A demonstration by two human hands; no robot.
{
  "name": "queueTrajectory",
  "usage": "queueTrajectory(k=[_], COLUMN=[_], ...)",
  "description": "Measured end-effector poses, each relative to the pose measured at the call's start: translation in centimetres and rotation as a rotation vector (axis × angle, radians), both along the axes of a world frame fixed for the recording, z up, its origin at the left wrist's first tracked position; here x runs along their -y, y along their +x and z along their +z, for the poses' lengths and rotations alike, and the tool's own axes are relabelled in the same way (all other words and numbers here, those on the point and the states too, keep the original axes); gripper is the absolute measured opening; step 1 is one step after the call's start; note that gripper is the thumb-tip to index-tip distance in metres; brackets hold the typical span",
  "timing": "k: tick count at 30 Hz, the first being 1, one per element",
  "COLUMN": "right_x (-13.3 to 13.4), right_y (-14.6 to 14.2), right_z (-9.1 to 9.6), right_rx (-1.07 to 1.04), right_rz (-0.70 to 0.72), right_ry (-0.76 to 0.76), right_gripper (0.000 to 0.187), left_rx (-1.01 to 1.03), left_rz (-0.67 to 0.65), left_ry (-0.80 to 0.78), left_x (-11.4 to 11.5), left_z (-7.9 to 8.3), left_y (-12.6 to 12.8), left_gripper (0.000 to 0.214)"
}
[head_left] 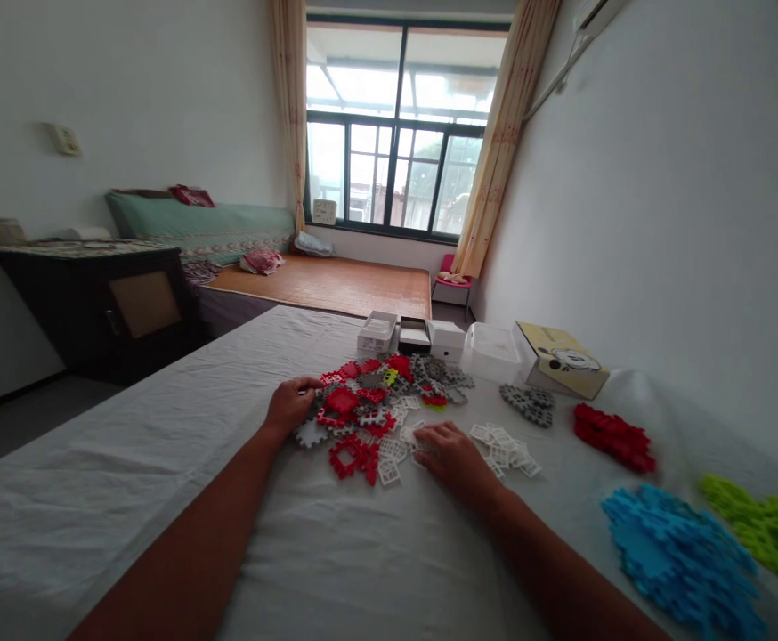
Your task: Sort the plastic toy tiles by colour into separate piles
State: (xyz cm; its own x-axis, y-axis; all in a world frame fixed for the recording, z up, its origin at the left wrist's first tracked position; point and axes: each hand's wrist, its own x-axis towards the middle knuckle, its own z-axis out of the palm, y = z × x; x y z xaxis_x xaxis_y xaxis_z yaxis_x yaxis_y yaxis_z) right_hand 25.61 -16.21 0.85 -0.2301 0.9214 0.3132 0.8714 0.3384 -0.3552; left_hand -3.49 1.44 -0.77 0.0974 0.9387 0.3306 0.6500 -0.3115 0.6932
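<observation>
A mixed pile of toothed plastic building pieces, with red pieces [342, 401] and grey pieces [312, 434] on top, lies on the white-covered table. My left hand [292, 403] rests at the pile's left edge, fingers reaching onto the pieces. Small white lattice squares [393, 450] are scattered along the pile's right side. Over some of these squares is my right hand [448, 451], fingers bent and apart; the hand hides what lies beneath it. Just right of it is a separate heap of white lattice squares [506, 448].
Sorted heaps of grey [528, 403], red [614, 436], blue [683, 556] and green pieces [766, 525] lie to the right. Small open boxes [376, 331], a clear plastic tub [492, 352] and a yellow carton [559, 358] stand behind the pile. A bed [355, 280] is beyond the table.
</observation>
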Motion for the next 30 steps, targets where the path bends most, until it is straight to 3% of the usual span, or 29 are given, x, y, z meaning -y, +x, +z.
queueTrajectory(k=[6, 11, 15, 18, 24, 30], right_x=[0.1, -0.7, -0.7, -0.4, 0.0, 0.2], right_y=[0.6, 5.9, 8.3, 6.3, -0.6, -1.8], right_z=[0.5, 0.7, 0.8, 0.6, -0.3, -0.3], right_rx=[-0.051, -0.09, 0.092, 0.115, 0.102, 0.106], right_rz=[0.023, -0.265, -0.402, -0.335, 0.062, 0.094], right_ry=[0.049, 0.031, 0.038, 0.145, 0.098, 0.098], right_gripper=[0.028, 0.028, 0.02, 0.02, 0.031, 0.019], left_rx=[-0.008, -0.007, -0.004, -0.003, -0.012, -0.016], left_rz=[0.001, 0.0, -0.007, -0.005, -0.001, -0.013], left_ry=[0.002, 0.002, 0.006, 0.01, 0.011, 0.015], left_x=[-0.1, 0.0, 0.0, -0.1, -0.1, 0.0], left_z=[0.0, 0.0, 0.1, 0.0, -0.2, 0.0], left_y=[0.0, 0.0, 0.1, 0.1, 0.1, 0.1], left_gripper=[0.032, 0.032, 0.031, 0.031, 0.031, 0.031])
